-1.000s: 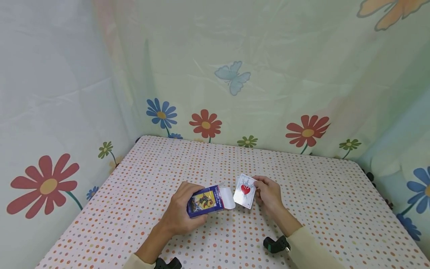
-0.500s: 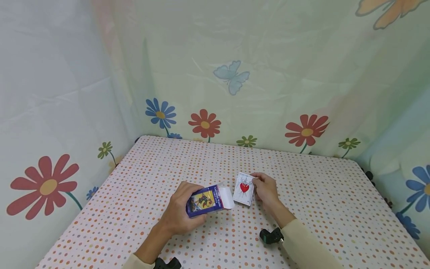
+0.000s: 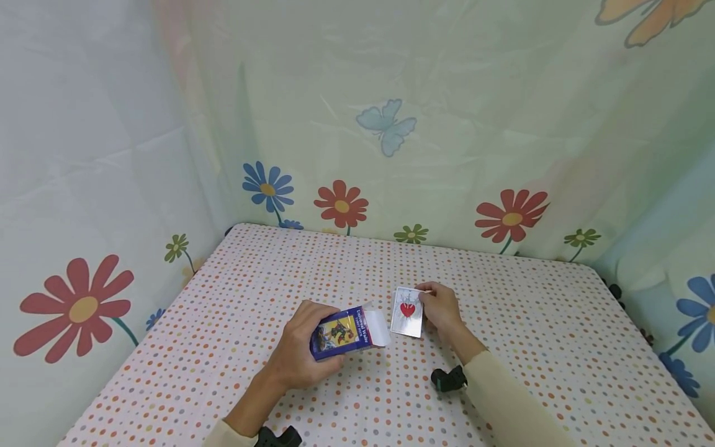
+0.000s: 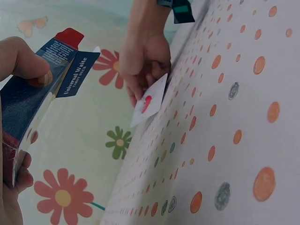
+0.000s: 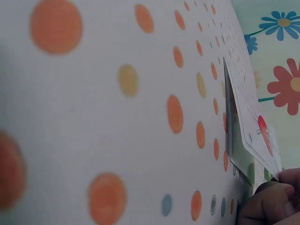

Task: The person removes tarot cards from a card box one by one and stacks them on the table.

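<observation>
My left hand [image 3: 304,344] grips a blue tarot card box [image 3: 337,335], thumb on one side and fingers on the other. Its white end flap [image 3: 378,329] stands out toward the right; the left wrist view shows the lettered outside of that flap [image 4: 77,75]. To the right of the box, my right hand [image 3: 441,305] pinches the edge of a tarot card [image 3: 406,311] with a red heart on it. Seen from the right wrist, this card [image 5: 255,122] tilts above more cards [image 5: 241,164] lying low by the table. The box's inside is hidden.
A dotted cloth covers the table [image 3: 268,267], whose far edge meets a flowered curtain [image 3: 441,174]. Each wrist wears a black camera mount, the right one [image 3: 449,379] close over the cloth.
My right hand has shifted slightly forward and left with the heart card, which now lies straighter. My left hand and the box have stayed nearly still.
</observation>
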